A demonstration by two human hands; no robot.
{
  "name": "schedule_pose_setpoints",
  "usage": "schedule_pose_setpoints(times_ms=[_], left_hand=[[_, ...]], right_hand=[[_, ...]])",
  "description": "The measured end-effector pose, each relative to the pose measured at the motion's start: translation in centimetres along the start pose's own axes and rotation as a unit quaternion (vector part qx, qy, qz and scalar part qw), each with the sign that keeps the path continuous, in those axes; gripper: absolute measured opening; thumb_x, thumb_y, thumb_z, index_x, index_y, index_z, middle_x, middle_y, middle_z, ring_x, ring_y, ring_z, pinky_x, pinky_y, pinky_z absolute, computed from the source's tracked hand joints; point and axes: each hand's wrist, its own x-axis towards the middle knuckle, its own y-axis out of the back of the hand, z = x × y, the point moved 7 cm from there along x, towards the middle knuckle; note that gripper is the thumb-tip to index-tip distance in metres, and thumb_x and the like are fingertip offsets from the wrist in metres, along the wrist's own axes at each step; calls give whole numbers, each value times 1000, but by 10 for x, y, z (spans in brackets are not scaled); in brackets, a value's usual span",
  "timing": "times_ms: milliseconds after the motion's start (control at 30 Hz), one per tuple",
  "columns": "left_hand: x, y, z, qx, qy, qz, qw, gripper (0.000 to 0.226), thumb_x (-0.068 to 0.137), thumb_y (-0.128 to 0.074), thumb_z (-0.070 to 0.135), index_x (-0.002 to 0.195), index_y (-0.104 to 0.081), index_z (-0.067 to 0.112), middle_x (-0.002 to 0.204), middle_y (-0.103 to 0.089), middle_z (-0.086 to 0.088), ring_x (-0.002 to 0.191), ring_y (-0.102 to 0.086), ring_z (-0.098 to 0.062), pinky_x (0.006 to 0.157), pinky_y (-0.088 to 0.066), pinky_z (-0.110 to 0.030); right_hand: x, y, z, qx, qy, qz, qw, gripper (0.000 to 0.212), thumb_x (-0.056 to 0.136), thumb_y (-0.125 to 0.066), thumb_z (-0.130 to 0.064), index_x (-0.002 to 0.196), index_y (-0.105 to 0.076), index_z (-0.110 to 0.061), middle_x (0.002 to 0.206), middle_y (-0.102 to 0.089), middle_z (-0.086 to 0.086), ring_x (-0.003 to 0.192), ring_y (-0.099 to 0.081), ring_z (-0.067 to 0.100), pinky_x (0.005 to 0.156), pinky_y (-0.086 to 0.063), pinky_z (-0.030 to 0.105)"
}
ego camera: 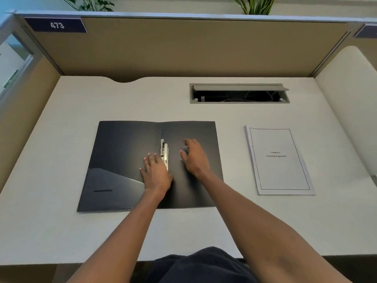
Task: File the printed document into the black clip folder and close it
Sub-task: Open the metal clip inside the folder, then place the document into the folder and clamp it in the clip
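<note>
The black clip folder [120, 160] lies open and flat in the middle of the desk. Its metal clip [164, 154] runs along the spine, on the right inner cover. My left hand [156, 173] rests flat on the folder just left of the clip, fingers spread, its edge touching the clip's lower end. My right hand [193, 157] hovers over or rests on the right inner cover, fingers apart, holding nothing. The printed document [279, 160], a white stack with a bordered title page, lies on the desk to the right of the folder, apart from it.
A grey cable hatch [239, 93] stands open at the back right of the white desk [61, 231]. Tan partition panels [183, 48] wall the desk at the back and sides. A dark cutout notches the desk's rear edge at the left.
</note>
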Motion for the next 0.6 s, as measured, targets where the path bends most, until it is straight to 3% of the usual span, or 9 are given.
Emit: schedule_pose_setpoints(times_ms=[100,333,600], left_hand=[[-10,10,26,-33,-31,53,998,77,90,-71,30,153,-34,5,152,-45,-15,140,-44,-33,112,-42,-45],[-29,-1,108,-137,-88,62,985,66,98,-63,26,155,-36,5,155,-45,-12,144,-39,-28,115,-40,-39],[-43,-47,209,-279,-71,-20,957,52,100,-57,25,149,-49,9,149,-52,-11,141,-46,-29,115,-43,-38]], right_hand=[[-12,19,21,20,-12,15,1000,49,100,-59,-25,146,-49,-14,144,-52,4,132,-53,22,107,-49,43],[-35,85,83,25,-25,67,997,51,99,-63,-29,146,-49,-16,140,-56,3,124,-58,18,104,-52,37],[-54,189,185,20,-83,137,987,52,95,-67,-32,142,-52,-16,135,-56,0,119,-59,16,93,-55,39]])
